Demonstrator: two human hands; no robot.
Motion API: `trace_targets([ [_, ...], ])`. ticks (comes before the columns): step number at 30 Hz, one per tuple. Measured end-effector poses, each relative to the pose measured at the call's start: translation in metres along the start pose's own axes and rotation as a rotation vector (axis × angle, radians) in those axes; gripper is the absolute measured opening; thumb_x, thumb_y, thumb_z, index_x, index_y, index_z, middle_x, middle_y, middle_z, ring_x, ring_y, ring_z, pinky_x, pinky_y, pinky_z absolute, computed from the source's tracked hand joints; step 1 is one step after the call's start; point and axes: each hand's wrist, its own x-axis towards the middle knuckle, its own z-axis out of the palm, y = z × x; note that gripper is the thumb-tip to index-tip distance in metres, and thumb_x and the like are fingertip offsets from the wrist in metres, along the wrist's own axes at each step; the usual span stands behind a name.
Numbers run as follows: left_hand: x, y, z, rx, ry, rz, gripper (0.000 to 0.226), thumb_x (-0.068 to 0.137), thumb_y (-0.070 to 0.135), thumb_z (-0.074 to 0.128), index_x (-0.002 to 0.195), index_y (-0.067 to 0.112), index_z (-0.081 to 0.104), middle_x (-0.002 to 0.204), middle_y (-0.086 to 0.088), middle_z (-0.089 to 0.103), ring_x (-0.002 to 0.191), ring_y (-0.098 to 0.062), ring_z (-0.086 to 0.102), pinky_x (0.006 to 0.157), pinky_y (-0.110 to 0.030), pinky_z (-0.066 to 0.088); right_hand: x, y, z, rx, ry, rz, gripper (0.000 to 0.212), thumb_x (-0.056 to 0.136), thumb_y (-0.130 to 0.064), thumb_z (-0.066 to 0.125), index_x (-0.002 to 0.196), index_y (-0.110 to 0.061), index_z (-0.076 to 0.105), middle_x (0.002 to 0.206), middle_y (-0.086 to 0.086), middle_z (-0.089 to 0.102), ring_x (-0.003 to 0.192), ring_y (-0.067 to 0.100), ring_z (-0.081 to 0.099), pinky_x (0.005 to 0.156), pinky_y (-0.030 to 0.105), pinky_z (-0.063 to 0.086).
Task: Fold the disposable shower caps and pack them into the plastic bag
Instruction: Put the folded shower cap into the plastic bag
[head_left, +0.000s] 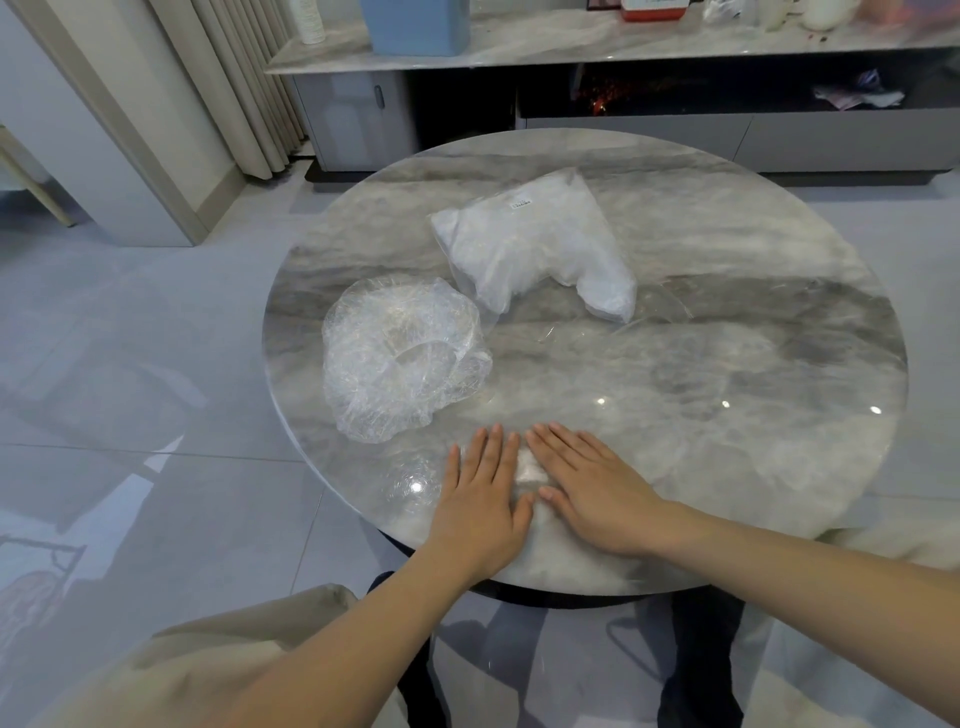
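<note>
Hands (535, 493) hide the folded cap (531, 470) (mostly).

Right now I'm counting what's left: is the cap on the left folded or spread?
Spread: the cap lies puffed and round, unfolded, away from both hands.

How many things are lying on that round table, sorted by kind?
Unfolded clear shower caps: 1, the puffy shower cap at the left.
Shower caps being flattened: 1, the cap under the left hand and right hand.
Plastic bags: 1, the white plastic bag at the back.
Total: 3 things on the table.
</note>
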Motion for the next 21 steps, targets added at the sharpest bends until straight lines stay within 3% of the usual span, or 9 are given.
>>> trace_targets([
  [6,0.004,0.0,-0.004,-0.06,-0.066,-0.013,0.092,0.067,0.061,-0.014,0.148,0.018,-0.016,0.156,0.0,-0.022,0.134,-0.008,-0.031,0.113,-0.036,-0.022,0.002,0.002,0.0,-0.011,-0.005,-0.017,0.077,0.07,-0.058,-0.023,0.139,-0.025,-0.022,0.148,-0.01,-0.024,0.137,0.005,-0.026,0.113,0.026,-0.018],
  [8,0.005,0.001,-0.007,-0.087,-0.088,-0.014,0.081,0.079,0.059,-0.006,0.149,0.018,-0.012,0.157,-0.001,-0.02,0.138,-0.009,-0.029,0.113,-0.036,-0.021,0.003,0.004,0.001,-0.019,-0.007,-0.019,0.076,0.071,-0.058,-0.022,0.139,-0.026,-0.022,0.148,-0.01,-0.025,0.137,0.006,-0.026,0.112,0.027,-0.019],
  [11,0.006,0.001,-0.012,-0.157,-0.045,-0.04,0.053,0.103,0.035,0.017,0.152,0.018,0.007,0.16,0.0,-0.006,0.145,-0.012,-0.013,0.117,-0.033,-0.012,0.004,0.007,0.002,-0.041,-0.03,-0.019,0.078,0.077,-0.065,-0.021,0.144,-0.024,-0.02,0.154,-0.007,-0.021,0.138,0.007,-0.026,0.113,0.028,-0.019],
  [14,0.007,-0.003,-0.014,-0.184,0.141,-0.086,0.043,0.101,0.025,0.033,0.144,0.023,0.036,0.155,-0.001,0.023,0.142,-0.018,0.015,0.112,-0.03,0.011,0.004,0.004,-0.003,-0.025,-0.046,-0.003,0.091,0.073,-0.07,-0.02,0.151,-0.022,-0.008,0.158,-0.006,-0.014,0.144,0.011,-0.018,0.115,0.031,-0.016],
  [17,0.007,-0.003,-0.017,-0.142,0.212,-0.133,0.039,0.096,0.026,0.046,0.135,0.022,0.046,0.135,-0.004,0.041,0.124,-0.023,0.035,0.1,-0.03,0.024,0.003,-0.001,-0.011,0.001,0.022,0.023,0.094,0.077,-0.069,-0.017,0.152,-0.022,0.014,0.16,-0.004,0.007,0.146,0.015,0.004,0.116,0.03,-0.003],
  [21,0.013,-0.002,-0.022,-0.112,0.187,-0.191,0.032,0.095,0.032,0.048,0.126,0.022,0.048,0.123,0.001,0.043,0.115,-0.019,0.037,0.095,-0.026,0.023,0.004,-0.003,-0.018,0.001,0.13,0.003,0.057,0.096,-0.051,0.022,0.143,-0.023,0.037,0.151,-0.005,0.032,0.134,0.016,0.028,0.109,0.028,0.014],
])
